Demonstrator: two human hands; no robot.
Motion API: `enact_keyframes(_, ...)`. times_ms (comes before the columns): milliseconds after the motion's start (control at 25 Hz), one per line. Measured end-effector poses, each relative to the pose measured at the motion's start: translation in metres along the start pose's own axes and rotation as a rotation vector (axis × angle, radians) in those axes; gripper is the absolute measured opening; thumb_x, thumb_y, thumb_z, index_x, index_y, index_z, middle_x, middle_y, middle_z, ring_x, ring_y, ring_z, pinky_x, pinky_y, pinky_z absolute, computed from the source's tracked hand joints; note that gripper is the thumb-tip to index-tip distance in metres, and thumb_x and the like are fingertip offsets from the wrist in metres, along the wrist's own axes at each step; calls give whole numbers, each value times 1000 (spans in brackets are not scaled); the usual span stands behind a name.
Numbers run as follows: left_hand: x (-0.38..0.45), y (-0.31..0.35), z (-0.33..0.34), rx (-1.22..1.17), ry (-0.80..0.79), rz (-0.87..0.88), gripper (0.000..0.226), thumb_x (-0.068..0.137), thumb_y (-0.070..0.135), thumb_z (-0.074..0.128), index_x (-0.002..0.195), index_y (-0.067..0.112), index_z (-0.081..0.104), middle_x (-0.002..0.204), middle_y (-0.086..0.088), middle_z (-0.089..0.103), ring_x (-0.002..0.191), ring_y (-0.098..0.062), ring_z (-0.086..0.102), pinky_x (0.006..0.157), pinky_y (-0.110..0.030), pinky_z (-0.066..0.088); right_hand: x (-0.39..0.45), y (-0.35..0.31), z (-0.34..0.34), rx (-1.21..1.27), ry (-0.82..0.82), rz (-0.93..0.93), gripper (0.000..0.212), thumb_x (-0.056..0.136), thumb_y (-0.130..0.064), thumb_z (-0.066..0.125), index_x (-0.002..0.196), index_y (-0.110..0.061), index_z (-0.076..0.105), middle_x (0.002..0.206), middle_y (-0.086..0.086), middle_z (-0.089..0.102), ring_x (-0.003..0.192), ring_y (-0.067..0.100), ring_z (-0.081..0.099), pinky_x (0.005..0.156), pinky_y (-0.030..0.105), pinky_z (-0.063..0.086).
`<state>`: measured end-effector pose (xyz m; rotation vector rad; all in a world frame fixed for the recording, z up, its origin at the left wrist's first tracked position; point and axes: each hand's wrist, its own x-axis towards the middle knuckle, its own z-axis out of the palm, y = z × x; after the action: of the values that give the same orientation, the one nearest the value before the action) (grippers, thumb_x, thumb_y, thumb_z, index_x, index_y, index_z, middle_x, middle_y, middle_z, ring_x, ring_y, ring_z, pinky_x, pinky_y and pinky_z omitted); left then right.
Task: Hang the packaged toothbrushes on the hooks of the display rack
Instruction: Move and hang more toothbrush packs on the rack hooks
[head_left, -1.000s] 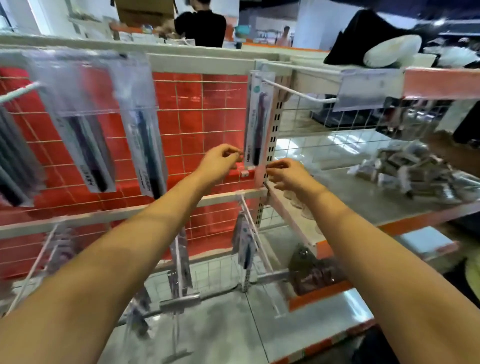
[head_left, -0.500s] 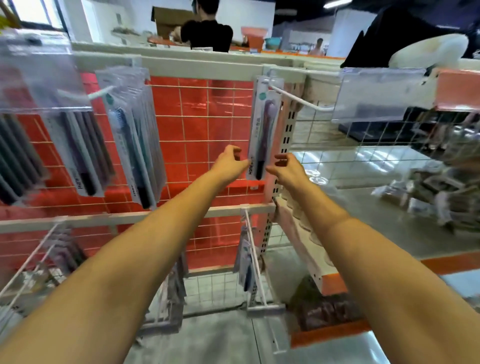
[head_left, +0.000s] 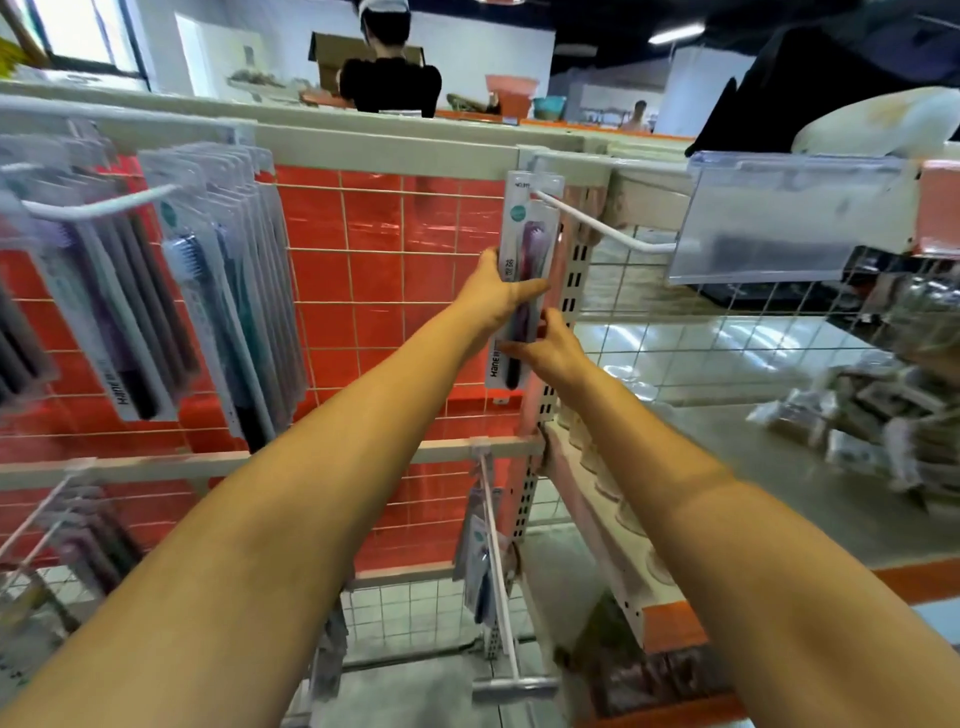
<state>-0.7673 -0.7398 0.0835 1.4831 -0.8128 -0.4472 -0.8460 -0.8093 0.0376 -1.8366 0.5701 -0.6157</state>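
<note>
A packaged purple toothbrush (head_left: 529, 228) hangs on a white hook (head_left: 602, 228) at the top right of the red wire-grid display rack (head_left: 374, 291). My left hand (head_left: 496, 296) grips the pack at mid-height, fingers wrapped across its front. My right hand (head_left: 550, 348) pinches the pack's lower right edge just below. Several more packaged toothbrushes (head_left: 218, 291) hang in rows on a hook (head_left: 98, 205) at the upper left.
A clear price-tag holder (head_left: 779, 218) sits at the outer end of the hook. Lower hooks carry more packs (head_left: 480, 566). A metal shelf (head_left: 769, 467) on the right holds a heap of wrapped packs (head_left: 878, 410). A person in black stands behind the rack.
Both hands have risen from the pack's bottom corners. My left hand now wraps around the pack's middle and my right hand holds its lower edge. The view has moved closer and tilted up.
</note>
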Motion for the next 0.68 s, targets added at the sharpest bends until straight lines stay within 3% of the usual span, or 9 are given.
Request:
enact_keyframes(160, -6, 3, 1, -9, 5, 39, 48, 84, 11, 66, 126, 5, 43, 111, -8, 59, 96, -17, 56, 67, -15, 45, -9, -2, 0, 18, -51, -41, 57, 80, 5, 65, 129, 1, 38, 120, 15, 57, 110, 26, 57, 96, 37, 48)
enact_keyframes(400, -24, 5, -3, -36, -47, 56, 48, 84, 13, 67, 126, 8, 45, 118, -10, 61, 105, -22, 60, 90, -33, 50, -31, -3, -6, 12, -97, 0, 56, 79, -5, 70, 128, -1, 41, 121, 17, 58, 111, 28, 58, 98, 41, 48)
enact_keyframes(680, -47, 4, -3, -201, -60, 53, 38, 83, 7, 67, 115, 13, 47, 106, -7, 62, 103, -23, 59, 90, -37, 50, -53, -3, -12, 19, -109, -32, 52, 79, -5, 70, 125, -3, 45, 116, 14, 61, 104, 25, 62, 89, 35, 52)
